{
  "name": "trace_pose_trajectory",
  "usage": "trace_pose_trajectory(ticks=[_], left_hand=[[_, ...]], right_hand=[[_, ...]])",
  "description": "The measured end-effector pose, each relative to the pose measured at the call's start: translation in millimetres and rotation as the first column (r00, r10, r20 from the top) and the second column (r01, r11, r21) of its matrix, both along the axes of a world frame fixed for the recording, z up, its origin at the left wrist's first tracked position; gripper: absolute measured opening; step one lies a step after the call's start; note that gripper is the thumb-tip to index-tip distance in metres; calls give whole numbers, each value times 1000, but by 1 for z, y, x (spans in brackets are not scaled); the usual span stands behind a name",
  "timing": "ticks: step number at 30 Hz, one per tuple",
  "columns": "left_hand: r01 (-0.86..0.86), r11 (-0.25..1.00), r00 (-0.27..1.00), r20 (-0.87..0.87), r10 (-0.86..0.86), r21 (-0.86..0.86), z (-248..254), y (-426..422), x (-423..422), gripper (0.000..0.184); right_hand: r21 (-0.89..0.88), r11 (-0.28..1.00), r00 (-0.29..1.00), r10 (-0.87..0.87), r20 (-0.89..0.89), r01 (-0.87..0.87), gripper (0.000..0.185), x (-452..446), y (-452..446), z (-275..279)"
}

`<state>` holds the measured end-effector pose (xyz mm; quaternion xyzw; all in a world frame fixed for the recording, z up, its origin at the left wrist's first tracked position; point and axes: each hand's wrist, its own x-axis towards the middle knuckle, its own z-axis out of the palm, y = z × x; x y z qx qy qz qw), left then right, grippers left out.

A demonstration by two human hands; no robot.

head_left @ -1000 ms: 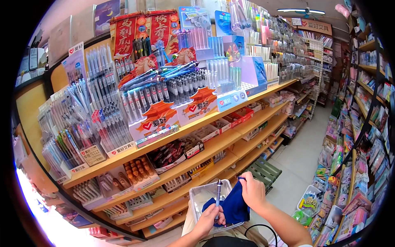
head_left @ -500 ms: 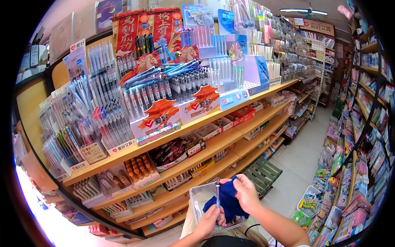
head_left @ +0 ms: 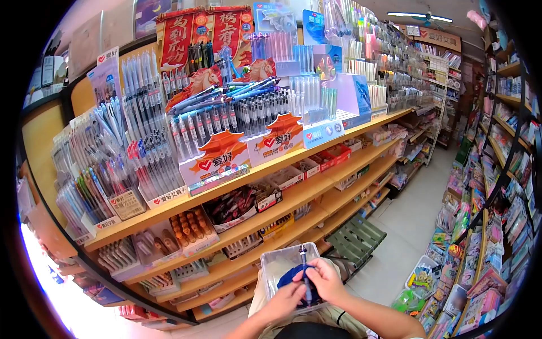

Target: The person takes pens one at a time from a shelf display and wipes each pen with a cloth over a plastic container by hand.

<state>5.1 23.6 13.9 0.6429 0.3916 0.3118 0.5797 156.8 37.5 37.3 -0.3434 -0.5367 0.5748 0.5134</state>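
A pen (head_left: 304, 257) with a dark top stands roughly upright between my hands. My right hand (head_left: 326, 279) is closed around its middle. My left hand (head_left: 287, 300) is closed with its fingertips at the pen's lower part, partly hidden. A dark blue cloth (head_left: 288, 277) lies bunched behind and under my hands; whether the fingers also press some of it to the pen is hard to make out. Under both hands sits a clear plastic box (head_left: 270, 268) on my lap, its near part covered by my hands.
A wooden shelf (head_left: 265, 165) in front carries racks of pens (head_left: 212, 127) and display boxes. Lower shelves hold trays of goods, including a red box (head_left: 335, 153). A green folding crate (head_left: 355, 240) stands on the floor. Stocked shelves (head_left: 497, 226) line the aisle's right side.
My right hand has come down and left from the raised cloth onto the pen. The cloth has dropped lower into the box. My left hand stays near the pen's lower part.
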Motion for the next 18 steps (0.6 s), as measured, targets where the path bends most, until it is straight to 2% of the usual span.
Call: trace_pose_trajectory(ticks=[1,2,4,6,7,10,15,18], left_hand=[[-12,995,995,96,22,-99,5,8,-5,31],[-42,993,995,85,52,-110,12,15,-12,31],[-267,953,959,56,277,-144,17,30,-13,28],[-220,954,939,221,264,-204,18,40,-7,26],[-191,955,918,302,256,-228,19,44,-3,25],[-38,928,791,556,255,-371,17,48,5,23],[-117,942,700,647,302,-314,9,55,-7,21],[-189,920,671,639,376,-343,12,57,-15,20]], right_hand=[[-59,998,998,-4,-67,0,10,4,1,0],[-116,993,991,-13,-132,-2,10,9,3,1],[-146,986,971,48,-235,-84,11,11,5,6],[-155,971,944,128,-304,-182,11,10,5,10],[-187,963,950,138,-282,-195,11,9,4,12],[-119,969,925,163,-345,-215,11,8,10,4],[-177,922,892,262,-369,-345,9,16,5,-4],[-98,941,904,276,-326,-323,9,12,2,-5]])
